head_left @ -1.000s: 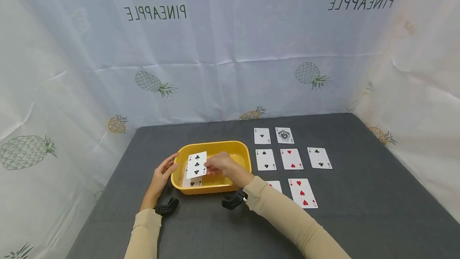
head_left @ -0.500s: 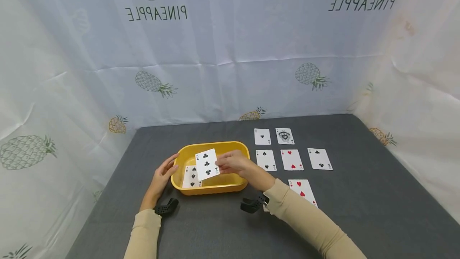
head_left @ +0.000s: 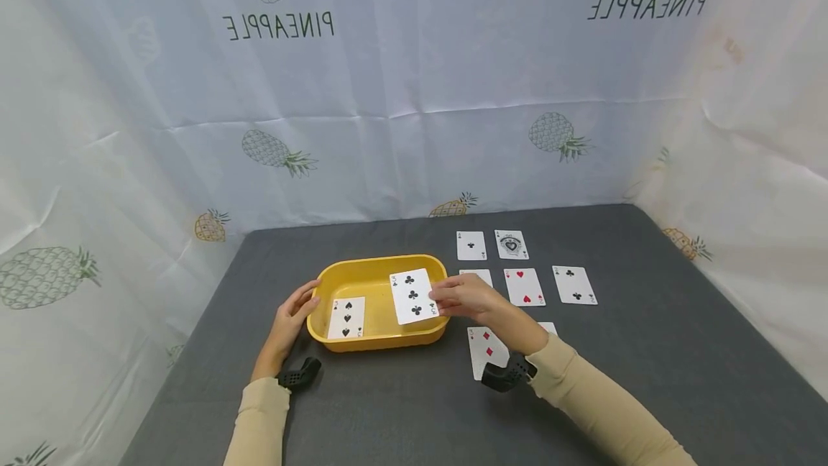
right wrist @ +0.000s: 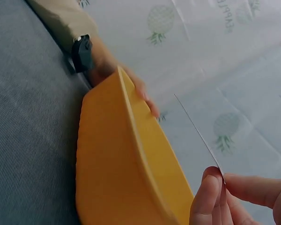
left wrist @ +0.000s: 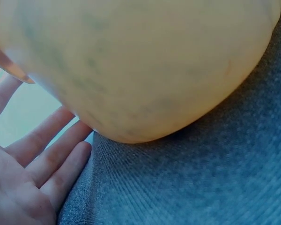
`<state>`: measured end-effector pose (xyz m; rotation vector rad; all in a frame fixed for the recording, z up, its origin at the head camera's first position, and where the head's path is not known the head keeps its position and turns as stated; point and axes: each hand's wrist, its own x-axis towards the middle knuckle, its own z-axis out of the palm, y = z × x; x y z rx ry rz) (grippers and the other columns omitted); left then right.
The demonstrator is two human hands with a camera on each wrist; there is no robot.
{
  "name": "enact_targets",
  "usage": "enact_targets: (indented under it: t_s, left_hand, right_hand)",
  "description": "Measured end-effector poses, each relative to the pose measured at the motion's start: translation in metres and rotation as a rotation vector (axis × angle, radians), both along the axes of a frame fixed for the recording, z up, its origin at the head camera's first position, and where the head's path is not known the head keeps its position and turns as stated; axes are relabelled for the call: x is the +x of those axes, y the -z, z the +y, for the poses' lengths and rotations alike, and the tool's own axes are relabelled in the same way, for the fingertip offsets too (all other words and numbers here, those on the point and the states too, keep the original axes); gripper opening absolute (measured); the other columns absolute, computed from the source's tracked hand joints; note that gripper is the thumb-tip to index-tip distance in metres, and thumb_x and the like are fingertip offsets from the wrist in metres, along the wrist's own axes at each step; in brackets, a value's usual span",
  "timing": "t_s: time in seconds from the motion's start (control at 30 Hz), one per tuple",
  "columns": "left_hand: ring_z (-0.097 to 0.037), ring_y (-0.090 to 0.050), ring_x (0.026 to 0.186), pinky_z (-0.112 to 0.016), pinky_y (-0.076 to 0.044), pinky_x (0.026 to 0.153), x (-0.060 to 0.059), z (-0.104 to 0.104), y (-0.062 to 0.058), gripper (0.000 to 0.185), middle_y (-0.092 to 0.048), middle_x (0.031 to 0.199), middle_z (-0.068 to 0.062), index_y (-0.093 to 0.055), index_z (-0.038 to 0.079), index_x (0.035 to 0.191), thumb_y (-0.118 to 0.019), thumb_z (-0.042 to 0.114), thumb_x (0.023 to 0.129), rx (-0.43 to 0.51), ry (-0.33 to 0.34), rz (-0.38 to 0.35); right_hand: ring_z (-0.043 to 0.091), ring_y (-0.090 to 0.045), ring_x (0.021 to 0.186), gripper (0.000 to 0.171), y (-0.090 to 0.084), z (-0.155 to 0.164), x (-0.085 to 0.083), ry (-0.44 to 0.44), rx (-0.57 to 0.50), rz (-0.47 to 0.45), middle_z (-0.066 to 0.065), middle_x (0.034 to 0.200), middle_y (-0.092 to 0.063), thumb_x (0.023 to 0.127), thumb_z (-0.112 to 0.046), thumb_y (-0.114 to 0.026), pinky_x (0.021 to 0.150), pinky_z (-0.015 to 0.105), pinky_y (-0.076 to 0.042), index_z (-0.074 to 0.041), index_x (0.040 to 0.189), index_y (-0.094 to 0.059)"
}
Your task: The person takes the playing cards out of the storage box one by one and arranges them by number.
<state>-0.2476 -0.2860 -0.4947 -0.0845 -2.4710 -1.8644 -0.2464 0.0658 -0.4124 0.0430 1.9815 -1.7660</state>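
Note:
My right hand (head_left: 468,297) pinches a three of clubs (head_left: 410,300) by its right edge, over the right end of a yellow tray (head_left: 382,342). In the right wrist view the card (right wrist: 196,126) appears edge-on between thumb and fingers, above the tray's rim. A three of spades (head_left: 346,318) lies face up inside the tray at its left. My left hand (head_left: 292,315) holds the tray's left end, with fingertips on the rim. In the left wrist view its fingers (left wrist: 58,157) lie along the outer wall.
Right of the tray lie face-up cards in rows: an ace of clubs (head_left: 471,245), an ornate ace (head_left: 512,244), a two of hearts (head_left: 525,287) and a two of clubs (head_left: 574,285). My right arm partly covers a diamonds card (head_left: 481,351). A patterned curtain (head_left: 401,164) stands behind.
My right hand has carried the three of clubs rightward, from over the three of spades to the tray's right end. The three of spades is now uncovered. My left hand has stayed put.

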Motion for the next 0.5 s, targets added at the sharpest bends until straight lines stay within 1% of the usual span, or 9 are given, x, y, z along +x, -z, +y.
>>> enact_targets:
  t_s: [0.1,0.17,0.3,0.4,0.47,0.5]
  left_hand:
    - [0.018,-0.052,0.104,-0.004,-0.043,0.087,-0.001,-0.001,0.001,0.049,-0.055,0.123,0.018,-0.044,0.007,0.143,-0.054,0.027,0.099,0.009,-0.001,0.001]
    - [0.017,-0.053,0.104,-0.005,-0.043,0.087,-0.001,-0.002,0.001,0.050,-0.053,0.119,0.025,-0.044,0.007,0.143,-0.053,0.027,0.099,0.017,0.005,0.007]
    - [0.016,-0.054,0.105,-0.005,-0.044,0.087,0.000,-0.002,0.000,0.049,-0.054,0.121,0.021,-0.044,0.007,0.144,-0.053,0.027,0.099,0.022,0.006,0.019]
    - [0.016,-0.054,0.105,-0.005,-0.044,0.087,0.000,-0.001,0.000,0.049,-0.054,0.122,0.018,-0.044,0.007,0.143,-0.053,0.027,0.099,0.019,0.002,0.015]
    - [0.017,-0.054,0.105,-0.005,-0.044,0.087,0.000,-0.001,0.000,0.049,-0.055,0.126,0.015,-0.044,0.008,0.144,-0.053,0.027,0.099,0.012,0.002,0.011]
    - [0.017,-0.053,0.105,-0.005,-0.043,0.088,0.000,-0.001,0.000,0.049,-0.055,0.129,0.011,-0.044,0.008,0.144,-0.053,0.027,0.099,0.010,0.005,0.008]
  right_hand:
    - [0.005,-0.059,0.065,0.034,0.006,0.020,0.002,0.016,-0.006,-0.002,-0.004,0.074,-0.062,0.090,-0.011,-0.065,0.066,0.018,-0.055,0.008,0.117,-0.061]
    - [0.005,-0.059,0.065,0.033,0.010,0.033,0.004,0.028,-0.005,0.001,-0.005,0.074,-0.063,0.090,-0.011,-0.065,0.065,0.017,-0.054,0.008,0.116,-0.061]
    - [0.005,-0.059,0.067,0.034,0.016,0.056,0.008,0.043,0.024,0.015,-0.006,0.075,-0.064,0.090,-0.013,-0.065,0.065,0.017,-0.054,0.009,0.116,-0.061]
    - [0.005,-0.058,0.070,0.038,0.020,0.074,0.012,0.033,0.064,0.037,-0.006,0.078,-0.063,0.090,-0.014,-0.065,0.067,0.018,-0.054,0.010,0.119,-0.059]
    - [0.005,-0.058,0.071,0.041,0.022,0.087,0.014,0.024,0.083,0.049,-0.006,0.080,-0.062,0.090,-0.015,-0.065,0.068,0.018,-0.054,0.011,0.121,-0.058]
    - [0.005,-0.058,0.071,0.042,0.023,0.094,0.016,0.024,0.090,0.052,-0.006,0.080,-0.061,0.090,-0.015,-0.065,0.068,0.018,-0.054,0.012,0.122,-0.057]
